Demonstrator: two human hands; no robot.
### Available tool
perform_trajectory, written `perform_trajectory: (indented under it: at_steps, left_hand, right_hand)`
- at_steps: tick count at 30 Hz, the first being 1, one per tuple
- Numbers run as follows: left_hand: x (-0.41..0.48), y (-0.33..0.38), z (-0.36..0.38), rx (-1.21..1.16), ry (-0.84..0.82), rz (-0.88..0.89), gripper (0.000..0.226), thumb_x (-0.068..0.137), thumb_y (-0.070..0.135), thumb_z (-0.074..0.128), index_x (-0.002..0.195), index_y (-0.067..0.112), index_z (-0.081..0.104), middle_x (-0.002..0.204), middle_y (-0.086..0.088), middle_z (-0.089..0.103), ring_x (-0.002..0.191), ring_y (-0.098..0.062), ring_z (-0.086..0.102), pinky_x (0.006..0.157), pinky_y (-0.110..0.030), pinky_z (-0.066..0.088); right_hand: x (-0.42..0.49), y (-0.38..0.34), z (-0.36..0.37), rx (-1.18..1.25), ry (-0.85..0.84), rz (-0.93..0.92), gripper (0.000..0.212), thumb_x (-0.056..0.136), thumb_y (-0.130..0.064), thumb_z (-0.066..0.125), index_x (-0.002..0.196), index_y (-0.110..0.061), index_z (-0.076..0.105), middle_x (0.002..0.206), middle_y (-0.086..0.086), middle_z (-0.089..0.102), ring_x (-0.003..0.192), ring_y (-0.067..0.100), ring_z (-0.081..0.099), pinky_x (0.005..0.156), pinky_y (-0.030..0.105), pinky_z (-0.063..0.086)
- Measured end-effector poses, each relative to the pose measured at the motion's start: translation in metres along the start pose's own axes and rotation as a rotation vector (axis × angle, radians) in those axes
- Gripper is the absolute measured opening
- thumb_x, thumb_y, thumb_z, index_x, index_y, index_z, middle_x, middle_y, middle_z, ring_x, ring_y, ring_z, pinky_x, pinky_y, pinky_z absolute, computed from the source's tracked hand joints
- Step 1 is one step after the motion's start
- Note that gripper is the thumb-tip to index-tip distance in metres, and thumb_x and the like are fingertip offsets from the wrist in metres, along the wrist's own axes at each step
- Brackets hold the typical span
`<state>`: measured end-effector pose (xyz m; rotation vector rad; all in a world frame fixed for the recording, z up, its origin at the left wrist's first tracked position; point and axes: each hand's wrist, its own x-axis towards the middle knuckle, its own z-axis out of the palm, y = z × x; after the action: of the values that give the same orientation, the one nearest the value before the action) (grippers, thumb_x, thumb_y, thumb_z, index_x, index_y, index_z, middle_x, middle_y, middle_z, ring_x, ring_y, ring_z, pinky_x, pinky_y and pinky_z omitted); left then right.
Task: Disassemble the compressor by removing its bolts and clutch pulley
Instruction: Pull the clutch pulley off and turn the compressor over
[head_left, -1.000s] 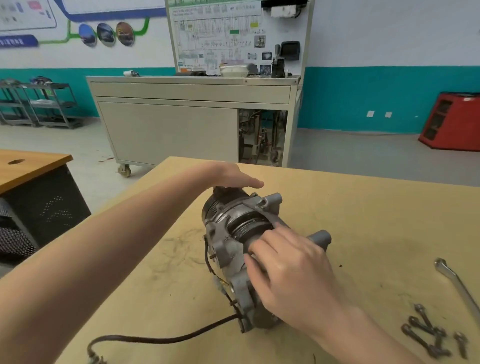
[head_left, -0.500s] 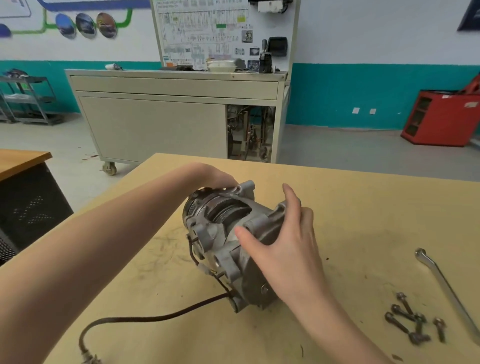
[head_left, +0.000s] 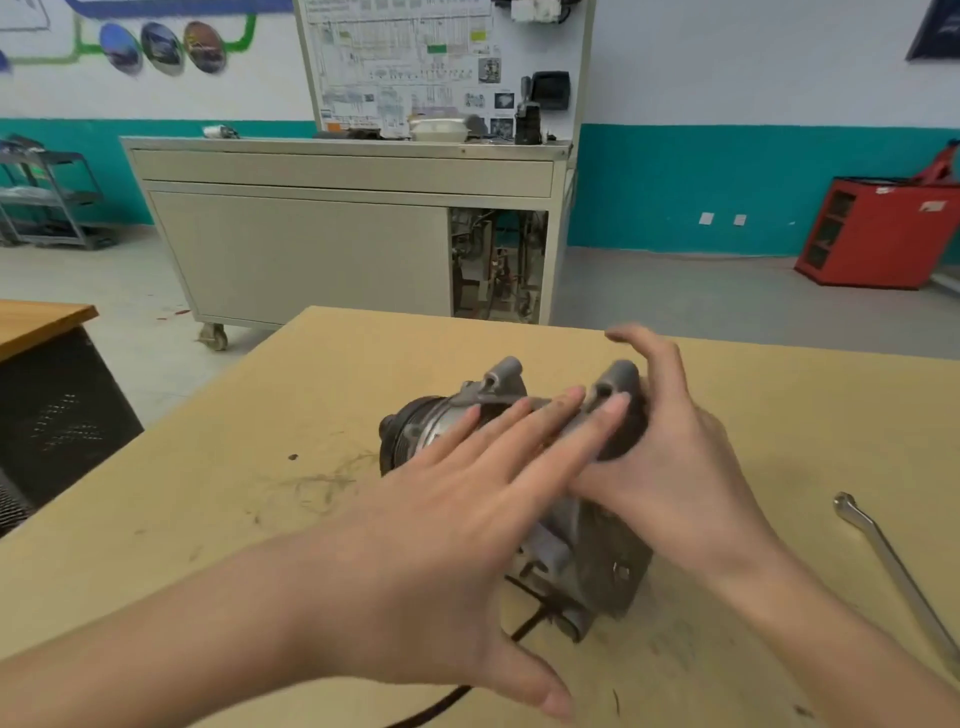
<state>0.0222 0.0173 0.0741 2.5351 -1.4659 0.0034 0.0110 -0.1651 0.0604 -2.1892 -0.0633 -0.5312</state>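
The grey metal compressor (head_left: 602, 566) lies on its side on the tan worktable (head_left: 337, 374). Its dark clutch pulley (head_left: 405, 431) faces left and away from me. Two mounting lugs stick up at the far side. My left hand (head_left: 467, 519) lies flat across the top of the body with its fingers straight and apart. My right hand (head_left: 675, 467) cups the right end of the body, with the index finger lifted off. A black cable (head_left: 524, 629) runs from the compressor toward me. The hands hide much of the housing.
A long metal wrench (head_left: 883, 551) lies on the table at the right. Behind the table stands a beige wheeled cabinet (head_left: 311, 249) with a display board. A red cabinet (head_left: 883, 234) sits at the far right, and a wooden desk (head_left: 36, 317) at the left.
The compressor has been turned so its pulley faces left. My left hand came off the pulley end and now lies over the top. My right hand moved to the right end. The loose bolts left view.
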Motion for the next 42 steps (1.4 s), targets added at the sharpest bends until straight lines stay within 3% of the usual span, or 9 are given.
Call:
perform_trajectory:
  at_steps: [2,6,12,21,26,29,33,36,42]
  left_hand:
    - [0.006,0.003,0.007,0.061,0.146,-0.022,0.139,0.058,0.068,0.076,0.128,0.053,-0.042,0.145,0.029,-0.035,0.13,0.015,-0.031,0.102,-0.002,-0.011]
    - [0.015,-0.011,0.001,-0.085,0.424,-0.135,0.132,0.056,0.054,0.08,0.142,0.051,-0.021,0.147,0.027,0.006,0.124,0.005,0.027,0.087,-0.006,0.027]
    - [0.028,-0.059,-0.023,-0.48,0.623,-0.239,0.129,0.049,0.047,0.082,0.152,0.029,0.006,0.132,0.017,0.044,0.118,0.012,0.047,0.094,-0.003,0.036]
    - [0.031,-0.133,-0.049,-0.734,0.63,-0.428,0.127,0.052,0.04,0.08,0.154,0.028,0.006,0.118,0.017,0.05,0.097,0.011,0.06,0.076,-0.009,0.046]
    - [0.03,-0.154,-0.043,-0.781,0.675,-0.501,0.126,0.047,0.057,0.082,0.151,0.032,0.016,0.134,0.001,0.042,0.116,-0.013,0.052,0.078,-0.015,0.045]
    - [0.025,-0.167,-0.044,-0.792,0.64,-0.498,0.133,0.041,0.067,0.084,0.149,0.041,0.012,0.13,0.01,0.041,0.107,-0.007,0.055,0.073,-0.012,0.046]
    - [0.017,-0.191,-0.052,-0.978,0.413,-0.415,0.151,0.024,0.065,0.088,0.149,0.045,0.007,0.151,0.009,0.031,0.117,-0.006,0.051,0.082,-0.015,0.048]
    - [0.02,-0.199,-0.049,-1.168,0.266,-0.309,0.148,0.028,0.048,0.096,0.15,0.042,0.012,0.138,0.004,0.047,0.118,-0.011,0.058,0.088,-0.023,0.052]
    - [0.024,-0.195,-0.031,-1.278,0.419,-0.27,0.135,0.028,0.045,0.097,0.145,0.038,0.031,0.131,-0.002,0.059,0.12,-0.019,0.058,0.099,-0.04,0.048]
  right_hand:
    - [0.017,-0.015,-0.002,-0.132,-0.057,-0.065,0.083,0.06,-0.054,0.07,0.127,-0.048,0.023,0.092,-0.008,0.06,0.083,0.019,0.057,0.069,0.034,0.045]
    - [0.059,-0.045,0.006,-0.355,-0.146,-0.164,0.075,0.069,-0.054,0.061,0.132,-0.037,0.023,0.094,0.002,0.062,0.08,0.029,0.05,0.068,0.034,0.035]
    - [0.138,-0.081,0.032,-0.606,-0.36,-0.193,0.09,0.066,-0.066,0.062,0.137,-0.024,0.027,0.119,0.011,0.055,0.088,0.027,0.044,0.067,0.033,0.037]
    - [0.213,-0.111,0.089,-0.757,-0.728,-0.136,0.075,0.081,-0.064,0.052,0.136,-0.016,0.039,0.126,0.011,0.052,0.089,0.023,0.058,0.059,0.028,0.041]
    - [0.234,-0.089,0.064,-0.256,-0.814,-0.037,0.076,0.083,-0.07,0.042,0.146,-0.03,0.025,0.139,0.013,0.044,0.116,0.027,0.052,0.088,0.033,0.044]
    - [0.217,-0.046,0.036,0.133,-0.483,-0.083,0.08,0.079,-0.069,0.043,0.144,-0.027,0.027,0.142,0.005,0.044,0.121,0.017,0.048,0.109,0.038,0.028]
    - [0.152,0.008,0.043,0.333,-0.445,-0.026,0.11,0.055,-0.082,0.051,0.145,-0.045,-0.002,0.15,-0.013,0.026,0.131,0.008,0.029,0.104,0.034,0.024]
    - [0.128,0.014,0.06,0.538,-0.473,0.019,0.133,0.039,-0.076,0.072,0.138,-0.055,-0.014,0.126,-0.035,0.031,0.114,-0.013,0.041,0.086,0.009,0.04]
    - [0.122,0.01,0.089,0.669,-0.213,-0.091,0.121,0.042,-0.04,0.082,0.143,-0.043,0.015,0.132,-0.019,0.043,0.121,0.001,0.045,0.092,0.015,0.047]
